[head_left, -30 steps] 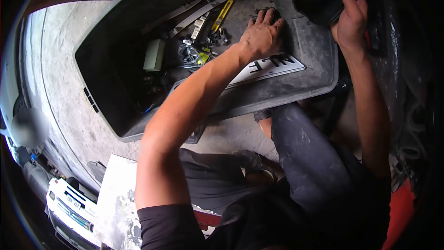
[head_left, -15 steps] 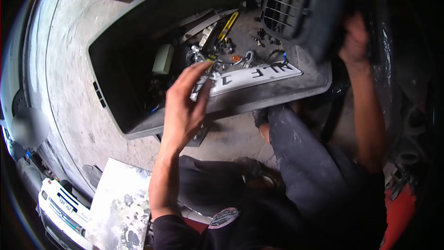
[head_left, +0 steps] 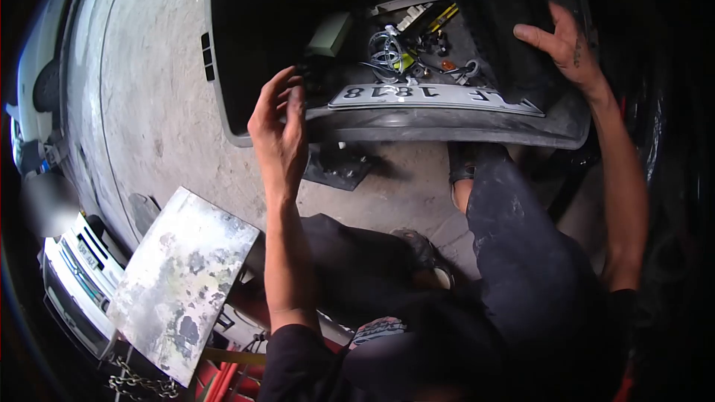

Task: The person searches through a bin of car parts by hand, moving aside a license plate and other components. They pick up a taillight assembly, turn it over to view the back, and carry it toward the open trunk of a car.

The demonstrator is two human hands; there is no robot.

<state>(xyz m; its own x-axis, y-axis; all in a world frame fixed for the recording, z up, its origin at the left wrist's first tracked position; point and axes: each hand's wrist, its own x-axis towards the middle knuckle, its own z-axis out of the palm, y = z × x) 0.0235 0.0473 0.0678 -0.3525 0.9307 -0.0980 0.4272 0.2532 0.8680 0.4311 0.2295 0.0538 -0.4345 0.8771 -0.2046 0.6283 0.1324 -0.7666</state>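
Note:
My left hand (head_left: 278,120) hovers over the near left rim of a large dark bin (head_left: 387,130), fingers loosely bent and apart, with nothing in them. Against a dark plastic panel (head_left: 506,30) on the bin's right side lies my right hand (head_left: 570,48), its thumb and index finger spread apart; the other fingers are hard to see. Inside the bin, a white number plate (head_left: 417,96) lies along the near wall, its right end partly covered by the panel. Behind it are a coil of clear tubing (head_left: 386,53), a yellow cutter knife (head_left: 445,17) and a pale box (head_left: 331,34).
Concrete floor (head_left: 160,89) stretches left of the bin. At lower left stands a paint-stained board (head_left: 190,275), with a chain (head_left: 141,381) below it and a white vehicle (head_left: 82,275) beyond. A black part (head_left: 335,167) sits on the floor under the near rim.
The view has shifted, so the bin appears higher and further right. The grilled panel, raised and tilted before, is now lower, over the bin's right side. My left hand has left the number plate's front.

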